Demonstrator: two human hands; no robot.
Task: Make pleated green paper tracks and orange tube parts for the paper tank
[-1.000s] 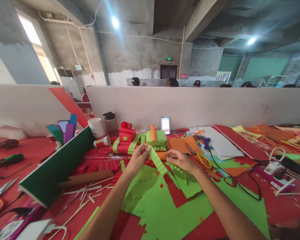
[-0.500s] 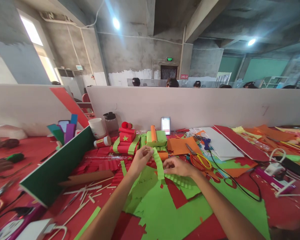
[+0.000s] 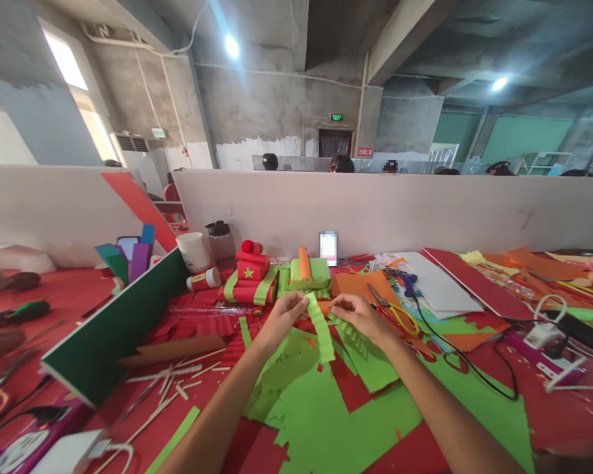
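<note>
On our far left, another person's hand [image 3: 0, 343] is showing, all blurry. A green board [image 3: 113, 336] is standing on its long edge on the red bench [image 3: 558, 421]. To the right of it, thin pale strips [image 3: 181, 392] are lying in a mess. Farther back, white paper cups [image 3: 194, 252] are standing in a stack next to a bottle [image 3: 221, 242] with a black lid. Then a red box [image 3: 261, 271] with a yellow star is sitting on fat red rolls [image 3: 247, 294].

With our left hand [image 3: 284, 316] we are pinching the top end of a wavy green strip [image 3: 321, 332] between our fingers. The strip is hanging down above big flat green paper [image 3: 346, 434], in the middle of the bench. Behind it, an orange roll [image 3: 304, 263] is lying on a green block [image 3: 319, 271], and a phone [image 3: 329, 249] is standing in front of a pale wall [image 3: 425, 204].

With our right hand [image 3: 358, 317] we are bending our fingers and gripping a ruffled green piece [image 3: 350, 331], close to the strip. We are not seeing if the two are joined.

Farther right, scissors [image 3: 395, 308] with a yellow handle are lying near a blue glue gun [image 3: 408, 284]. A white board [image 3: 442, 283] is lying flat beyond them, and a white plug [image 3: 543, 331] is sitting on a purple power strip [image 3: 538, 359].
</note>
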